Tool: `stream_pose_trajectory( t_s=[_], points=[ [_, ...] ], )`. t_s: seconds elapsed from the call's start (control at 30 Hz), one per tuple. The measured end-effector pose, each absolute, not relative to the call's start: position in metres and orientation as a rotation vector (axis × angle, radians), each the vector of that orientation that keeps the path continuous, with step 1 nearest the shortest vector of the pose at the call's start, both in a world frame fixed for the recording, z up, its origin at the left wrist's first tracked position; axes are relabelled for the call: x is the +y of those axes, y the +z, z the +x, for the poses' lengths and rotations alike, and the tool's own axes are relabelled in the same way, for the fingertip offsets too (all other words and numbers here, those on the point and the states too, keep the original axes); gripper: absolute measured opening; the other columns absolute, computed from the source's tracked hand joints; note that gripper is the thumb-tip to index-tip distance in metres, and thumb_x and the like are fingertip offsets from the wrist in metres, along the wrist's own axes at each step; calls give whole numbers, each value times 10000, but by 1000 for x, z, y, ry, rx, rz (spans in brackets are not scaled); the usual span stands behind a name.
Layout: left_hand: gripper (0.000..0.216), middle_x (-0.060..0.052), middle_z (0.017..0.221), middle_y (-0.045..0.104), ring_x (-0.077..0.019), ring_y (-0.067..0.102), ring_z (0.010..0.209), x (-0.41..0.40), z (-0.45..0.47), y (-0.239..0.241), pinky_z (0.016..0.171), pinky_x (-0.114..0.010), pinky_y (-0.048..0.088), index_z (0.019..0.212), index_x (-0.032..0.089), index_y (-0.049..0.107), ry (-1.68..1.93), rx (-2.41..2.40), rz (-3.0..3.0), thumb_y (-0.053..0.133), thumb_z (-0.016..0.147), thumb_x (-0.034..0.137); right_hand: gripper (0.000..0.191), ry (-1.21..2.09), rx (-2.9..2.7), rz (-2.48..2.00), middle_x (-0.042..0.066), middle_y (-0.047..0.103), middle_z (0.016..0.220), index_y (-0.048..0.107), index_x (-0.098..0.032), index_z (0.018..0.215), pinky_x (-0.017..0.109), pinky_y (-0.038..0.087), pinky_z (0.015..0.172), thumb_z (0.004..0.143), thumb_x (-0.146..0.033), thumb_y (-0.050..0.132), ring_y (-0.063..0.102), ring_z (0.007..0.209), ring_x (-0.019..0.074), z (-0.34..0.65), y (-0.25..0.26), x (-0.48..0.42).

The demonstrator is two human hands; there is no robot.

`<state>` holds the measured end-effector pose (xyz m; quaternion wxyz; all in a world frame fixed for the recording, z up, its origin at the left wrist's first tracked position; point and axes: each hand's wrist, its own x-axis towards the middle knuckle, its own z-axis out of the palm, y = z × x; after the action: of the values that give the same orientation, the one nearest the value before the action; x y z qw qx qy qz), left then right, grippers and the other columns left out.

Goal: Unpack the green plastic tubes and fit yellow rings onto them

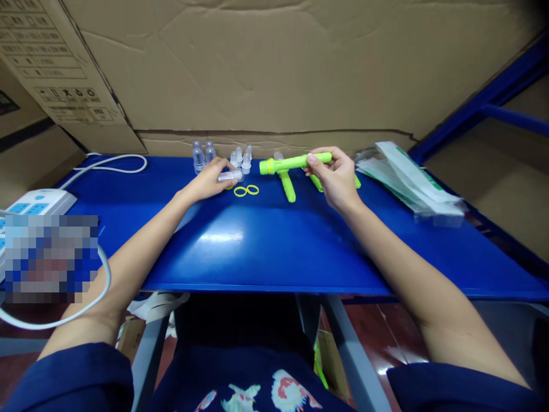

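Observation:
My right hand (337, 177) is closed round a bright green plastic tube (291, 163), held level above the blue table (266, 240) with its yellow-ringed end pointing left. My left hand (212, 178) pinches a small clear plastic piece (230, 175), low over the table. Two yellow rings (246, 190) lie flat just right of that hand. Another green tube (287, 186) lies on the table under the held one, and more green parts (317, 183) show partly behind my right hand. Several clear caps (223, 154) stand at the table's back edge.
Clear plastic bags (407, 177) are stacked at the right rear. A white power strip (36, 203) with its cable (111, 166) sits at the left edge. Cardboard sheets (274, 68) wall off the back. A blue frame bar (484, 97) rises at the right.

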<state>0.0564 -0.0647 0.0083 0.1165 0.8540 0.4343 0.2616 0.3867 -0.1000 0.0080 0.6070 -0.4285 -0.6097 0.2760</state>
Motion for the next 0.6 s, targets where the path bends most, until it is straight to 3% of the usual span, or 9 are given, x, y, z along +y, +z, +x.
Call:
stream_pose_trajectory(
  t_s=[0.1, 0.23, 0.4, 0.6],
  points=[
    [398, -141, 1210, 706, -298, 658, 1174, -59, 66, 14, 1076, -442, 500, 1149, 146, 669, 803, 1387, 2550, 748, 853, 401, 617, 631, -1446, -989, 25, 688, 895, 608, -272, 987, 372, 640, 766, 714, -787, 809, 693, 760, 188, 384, 8, -103],
    [520, -138, 1055, 738, -290, 721, 981, -50, 80, 14, 925, -433, 569, 1172, 110, 627, 899, 1552, 2331, 860, 765, 336, 609, 653, -1452, -988, 24, 690, 890, 619, -270, 979, 371, 637, 755, 708, -777, 822, 682, 734, 182, 382, 7, -105],
    [430, -120, 1019, 745, -234, 724, 857, -39, 89, 4, 850, -432, 605, 1115, 154, 640, 1080, 1521, 2178, 853, 759, 269, 593, 671, -1455, -963, 22, 676, 880, 608, -268, 974, 359, 623, 724, 715, -750, 835, 669, 722, 176, 382, 7, -105],
    [494, -134, 1155, 739, -262, 724, 992, -41, 95, 7, 907, -464, 594, 1296, 199, 589, 1307, 1504, 2212, 725, 912, 479, 656, 671, -1465, -1004, 21, 651, 867, 584, -278, 960, 370, 606, 726, 669, -824, 802, 646, 725, 182, 379, 12, -109]
  ],
)
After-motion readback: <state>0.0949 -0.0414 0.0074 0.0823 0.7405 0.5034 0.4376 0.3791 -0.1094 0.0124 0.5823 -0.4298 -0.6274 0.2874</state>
